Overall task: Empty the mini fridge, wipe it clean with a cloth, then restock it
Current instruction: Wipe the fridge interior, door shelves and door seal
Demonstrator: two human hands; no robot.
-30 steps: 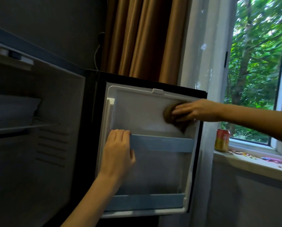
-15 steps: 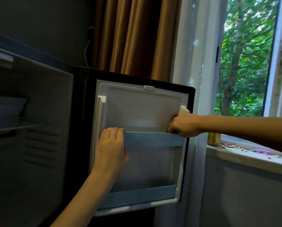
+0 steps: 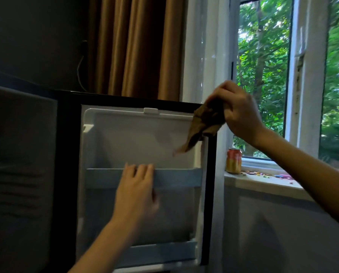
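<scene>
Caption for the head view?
Right hand holds brown cloth by the open fridge door; left hand touches its shelf.

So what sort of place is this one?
Likely a hotel or dorm room: an open mini fridge beside brown curtains, and a window with a can on its sill.

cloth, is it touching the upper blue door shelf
Apart: head view shows the cloth hanging from the right hand, its tip above the upper blue door shelf, white liner between.
</scene>
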